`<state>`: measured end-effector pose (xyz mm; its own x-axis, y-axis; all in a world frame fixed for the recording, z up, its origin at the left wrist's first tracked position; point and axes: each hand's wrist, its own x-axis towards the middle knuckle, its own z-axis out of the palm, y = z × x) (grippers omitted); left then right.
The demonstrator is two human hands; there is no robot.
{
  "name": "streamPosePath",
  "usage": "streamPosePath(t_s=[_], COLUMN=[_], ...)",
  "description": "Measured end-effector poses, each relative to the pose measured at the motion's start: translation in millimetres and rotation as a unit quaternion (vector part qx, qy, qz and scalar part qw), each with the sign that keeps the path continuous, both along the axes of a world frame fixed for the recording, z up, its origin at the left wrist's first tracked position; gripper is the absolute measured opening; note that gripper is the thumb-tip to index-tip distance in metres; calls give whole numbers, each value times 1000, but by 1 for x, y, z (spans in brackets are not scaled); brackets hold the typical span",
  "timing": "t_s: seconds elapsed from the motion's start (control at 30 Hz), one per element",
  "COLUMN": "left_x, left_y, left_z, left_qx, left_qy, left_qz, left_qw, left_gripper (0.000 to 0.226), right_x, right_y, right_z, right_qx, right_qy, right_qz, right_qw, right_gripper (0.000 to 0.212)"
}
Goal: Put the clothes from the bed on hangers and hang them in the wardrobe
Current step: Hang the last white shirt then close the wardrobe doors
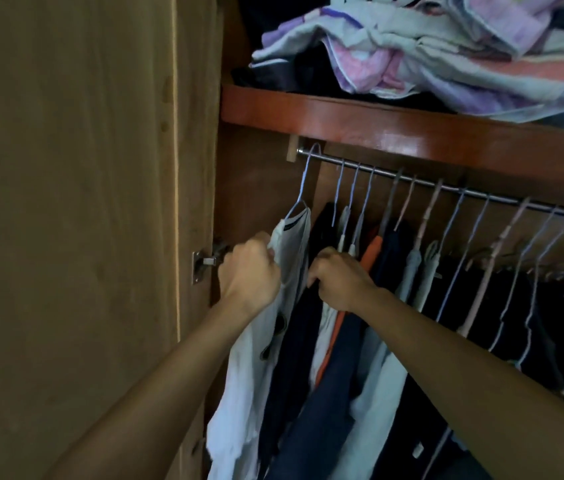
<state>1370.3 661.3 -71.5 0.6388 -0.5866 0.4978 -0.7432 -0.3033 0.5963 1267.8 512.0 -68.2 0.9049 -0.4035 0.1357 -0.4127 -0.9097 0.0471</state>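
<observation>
A pale white garment (256,358) hangs on a light wire hanger (303,188) hooked over the far left end of the metal wardrobe rail (446,189). My left hand (251,271) grips the garment's left shoulder edge. My right hand (339,278) is curled on the cloth just right of it, at the garment's other side against the dark clothes; exactly which cloth it pinches is hidden. Along the rail to the right hang several dark, orange and pale clothes (360,341) on hangers.
The open wardrobe door (83,220) with its metal hinge (204,263) stands close on the left. A wooden shelf (377,123) above the rail carries a heap of folded bedding (446,53). Several bare hangers (550,289) hang at the right end.
</observation>
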Motion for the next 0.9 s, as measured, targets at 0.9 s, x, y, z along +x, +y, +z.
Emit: streamPosePath(t_s=[0.9], left_x=[51], left_y=[-118], left_z=[-22], left_qx=[80], left_qy=[129], left_qz=[-7], left_qw=[988], left_gripper=[36], right_x=[12], right_y=[-13], right_z=[-3], right_qx=[22], right_qy=[1], right_qz=[31], right_qw=[999], right_gripper=[35])
